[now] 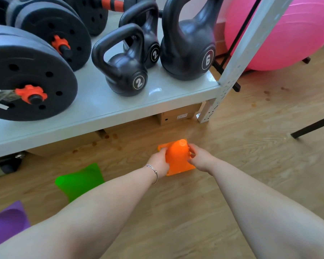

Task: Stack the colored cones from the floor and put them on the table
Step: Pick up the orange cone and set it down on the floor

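An orange cone (177,156) with a square base stands on the wooden floor just in front of the shelf. My left hand (159,161) grips its left side and my right hand (199,157) grips its right side. A green cone (79,181) lies on the floor to the left, partly hidden behind my left forearm. A purple cone (6,222) sits at the lower left edge, cut off by the frame. The white table surface (94,107) above carries weights.
Three black kettlebells (127,71) and dumbbell plates (24,75) fill the white surface. A metal upright (230,71) stands at its right corner, a cardboard box (178,116) lies beneath. A pink exercise ball (281,30) and a black stand leg (312,126) are to the right.
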A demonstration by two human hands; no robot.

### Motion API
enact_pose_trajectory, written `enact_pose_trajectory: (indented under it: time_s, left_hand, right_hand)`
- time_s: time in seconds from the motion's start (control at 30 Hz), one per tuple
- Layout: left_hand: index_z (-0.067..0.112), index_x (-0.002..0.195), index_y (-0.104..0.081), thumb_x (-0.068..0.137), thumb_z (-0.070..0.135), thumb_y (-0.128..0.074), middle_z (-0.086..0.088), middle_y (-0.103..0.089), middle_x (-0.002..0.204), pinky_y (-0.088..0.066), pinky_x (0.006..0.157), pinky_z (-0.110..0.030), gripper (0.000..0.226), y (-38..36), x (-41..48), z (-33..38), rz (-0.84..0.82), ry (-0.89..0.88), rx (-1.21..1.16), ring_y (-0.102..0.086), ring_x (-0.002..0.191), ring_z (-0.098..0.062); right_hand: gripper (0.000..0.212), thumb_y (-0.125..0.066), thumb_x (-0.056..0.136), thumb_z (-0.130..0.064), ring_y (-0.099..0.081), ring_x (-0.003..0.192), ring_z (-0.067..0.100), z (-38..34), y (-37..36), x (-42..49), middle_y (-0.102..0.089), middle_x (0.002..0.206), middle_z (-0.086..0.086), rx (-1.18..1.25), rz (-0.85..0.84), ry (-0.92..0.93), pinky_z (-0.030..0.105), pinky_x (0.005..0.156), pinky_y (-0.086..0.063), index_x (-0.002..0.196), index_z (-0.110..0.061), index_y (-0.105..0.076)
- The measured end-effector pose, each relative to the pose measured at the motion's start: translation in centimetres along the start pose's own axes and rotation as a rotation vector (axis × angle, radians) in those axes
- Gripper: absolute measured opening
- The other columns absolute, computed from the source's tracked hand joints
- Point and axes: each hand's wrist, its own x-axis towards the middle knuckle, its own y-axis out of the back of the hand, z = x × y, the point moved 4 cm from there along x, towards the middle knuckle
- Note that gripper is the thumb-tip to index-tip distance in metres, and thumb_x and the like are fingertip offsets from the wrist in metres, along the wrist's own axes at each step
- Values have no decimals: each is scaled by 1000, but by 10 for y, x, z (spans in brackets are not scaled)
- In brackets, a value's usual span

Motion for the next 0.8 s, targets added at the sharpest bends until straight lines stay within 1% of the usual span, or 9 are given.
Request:
enact_pose_trajectory:
  time_s: [0.23,0.33,0.4,0.43,0.47,0.53,0.6,0.67,0.8]
  left_hand:
    - [30,152,10,93,15,-45,-16,-53,126,-49,90,-38,82,-7,-13,-1,-195,30,136,-58,111,-35]
    - [32,151,12,93,14,-44,-16,-54,112,-49,80,-38,83,-4,-15,-4,-206,39,117,-59,99,-34]
    - [30,152,9,94,15,-43,-5,-49,92,-44,69,-30,80,-1,-22,-9,-183,34,58,-53,82,-25]
    - [28,153,5,94,15,-43,1,-46,88,-43,70,-27,77,-1,-26,-14,-174,30,32,-50,81,-22]
    - [26,153,3,93,14,-44,4,-49,92,-44,74,-27,77,0,-33,-19,-164,18,17,-49,84,-21]
    - [27,153,5,91,13,-45,-6,-54,125,-47,86,-32,81,-1,-46,-36,-141,18,36,-56,99,-27]
    - [24,154,4,90,14,-51,-12,-38,151,-44,100,-30,85,-5,-60,-57,-106,24,33,-52,124,-29]
    - [19,154,0,89,20,-60,-12,-30,157,-36,109,-28,88,-9,-78,-76,-65,44,1,-40,138,-28]
    - [17,154,-5,89,21,-62,-12,-30,157,-31,111,-26,87,-15,-108,-104,3,82,-67,-37,141,-25]
  right_hand:
    - [66,-32,89,-9,-51,123,34,-3,-14,4,-50,141,15,-56,-22,-64,40,101,-45,153,-21,-22]
    - [71,-33,85,-9,-49,126,33,-2,-18,6,-48,144,14,-59,-42,-53,42,105,-43,153,-23,-21]
    - [74,-35,81,-6,-46,132,32,-2,-25,2,-45,147,14,-46,-73,-51,42,108,-41,153,-22,-22]
    - [77,-36,78,-6,-45,134,30,-2,-30,0,-44,149,13,-32,-87,-47,43,109,-41,153,-22,-24]
    - [78,-36,77,-6,-45,135,29,-2,-37,-5,-45,149,13,-17,-102,-43,43,110,-41,152,-21,-25]
    - [77,-37,78,-1,-46,135,26,0,-54,-13,-45,149,12,15,-127,-26,42,110,-42,152,-21,-26]
    - [77,-36,80,6,-48,134,22,-1,-74,-23,-43,151,10,62,-155,-12,37,108,-43,152,-19,-25]
    - [76,-35,82,12,-47,135,20,-4,-93,-33,-40,152,11,104,-185,9,31,105,-44,152,-14,-24]
    - [74,-33,83,17,-47,136,21,-11,-124,-46,-38,153,11,151,-222,42,31,104,-42,151,-11,-27]
